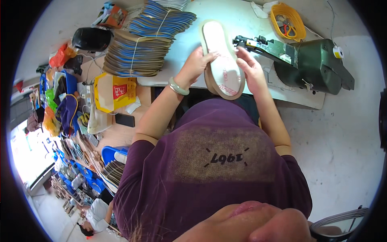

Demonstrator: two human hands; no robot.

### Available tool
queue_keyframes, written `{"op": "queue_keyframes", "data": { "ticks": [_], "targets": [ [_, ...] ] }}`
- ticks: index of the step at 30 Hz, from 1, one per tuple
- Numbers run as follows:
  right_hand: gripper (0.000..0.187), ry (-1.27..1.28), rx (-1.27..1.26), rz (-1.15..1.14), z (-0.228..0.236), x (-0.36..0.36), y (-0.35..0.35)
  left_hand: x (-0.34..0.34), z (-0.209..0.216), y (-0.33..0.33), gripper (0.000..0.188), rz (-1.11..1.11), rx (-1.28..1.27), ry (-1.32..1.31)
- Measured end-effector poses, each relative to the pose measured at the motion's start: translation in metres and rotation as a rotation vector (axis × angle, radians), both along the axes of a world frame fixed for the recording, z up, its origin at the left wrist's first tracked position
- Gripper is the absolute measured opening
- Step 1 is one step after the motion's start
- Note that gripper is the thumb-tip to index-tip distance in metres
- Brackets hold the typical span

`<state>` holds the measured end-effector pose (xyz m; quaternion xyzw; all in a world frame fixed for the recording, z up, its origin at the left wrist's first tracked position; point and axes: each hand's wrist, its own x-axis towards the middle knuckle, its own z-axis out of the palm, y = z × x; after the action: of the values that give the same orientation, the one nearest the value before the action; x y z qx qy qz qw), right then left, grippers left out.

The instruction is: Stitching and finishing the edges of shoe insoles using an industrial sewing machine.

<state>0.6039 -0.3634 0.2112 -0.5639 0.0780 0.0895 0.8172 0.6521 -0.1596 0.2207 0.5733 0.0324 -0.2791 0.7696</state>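
A white insole with red print and a beige rim is held up over the near edge of the pale worktable. My left hand grips its left side, thumb on the top face and the fingers mostly hidden beneath. Another sole-shaped layer shows under its left edge. My right hand is beside the right edge, fingers stretched out and apart, the thumb tip at or very near the rim. Just beyond that hand is the slim arm of a dark green sewing machine.
Bundles of blue and brown insoles tied with string lie at the left of the table. A yellow basket with scissors is at the far right. Leftward are a yellow box, a phone and a blue bin. Another person is at lower left.
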Motion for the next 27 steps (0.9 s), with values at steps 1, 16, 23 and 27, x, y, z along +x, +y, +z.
{"op": "queue_keyframes", "data": {
  "ticks": [1, 16, 23, 27],
  "targets": [
    [0.047, 0.108, 0.116, 0.135, -0.003, 0.002, -0.017, 0.006, -0.006, -0.013, 0.033, -0.049, -0.009, -0.034],
    [0.038, -0.439, -1.228, -0.209, -0.021, 0.019, -0.044, 0.048, -0.038, -0.098, 0.029, -0.077, 0.389, -0.471],
    [0.027, -0.441, -1.110, -0.352, -0.026, 0.028, -0.065, 0.075, -0.066, -0.120, 0.035, 0.043, 0.490, -0.828],
    [0.031, -0.070, -0.234, -0.423, -0.071, 0.005, -0.070, 0.092, -0.060, -0.123, 0.036, -0.095, 0.524, -0.752]
  ]
}}
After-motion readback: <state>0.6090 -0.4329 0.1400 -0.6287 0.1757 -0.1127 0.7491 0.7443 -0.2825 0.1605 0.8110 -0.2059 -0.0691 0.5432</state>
